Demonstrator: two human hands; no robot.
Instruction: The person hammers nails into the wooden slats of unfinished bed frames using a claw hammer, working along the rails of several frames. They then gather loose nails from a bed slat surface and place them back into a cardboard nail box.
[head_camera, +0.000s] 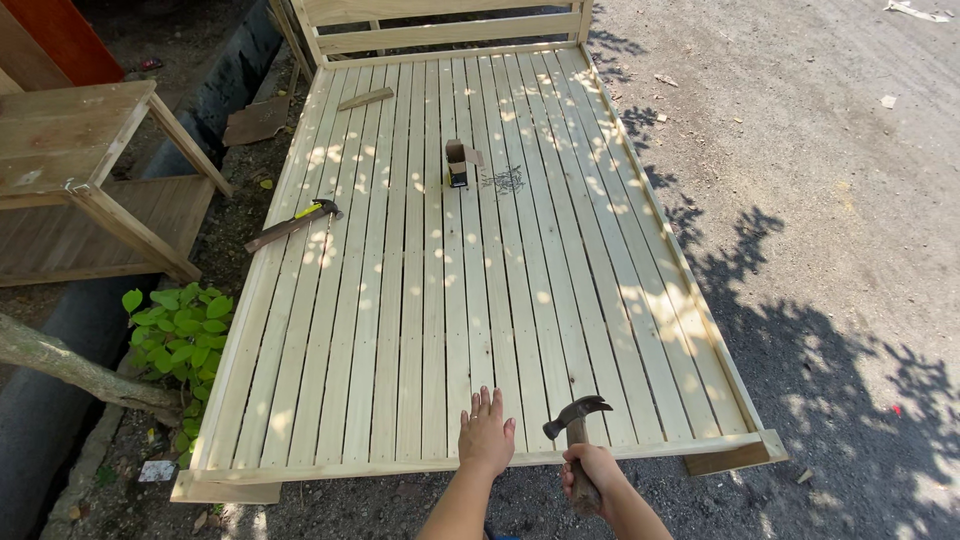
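Observation:
A pale wooden slatted bed frame (400, 300) lies flat in front of me on the ground. My left hand (486, 432) rests palm down, fingers apart, on the slats near the frame's front rail. Just to its right, my right hand (588, 474) grips the wooden handle of a claw hammer (577, 415), whose dark head hovers over the front rail. A second hammer (296, 223) lies on the left side of the slats. Near the middle sit a small box (458, 160) and a loose pile of nails (505, 180).
A short wood offcut (365, 98) lies on the far slats, by the headboard (440, 25). A wooden bench (70, 150) stands at the left, with a green plant (180, 335) and a branch (70, 365) below it. Gravel ground (830, 200) spreads to the right.

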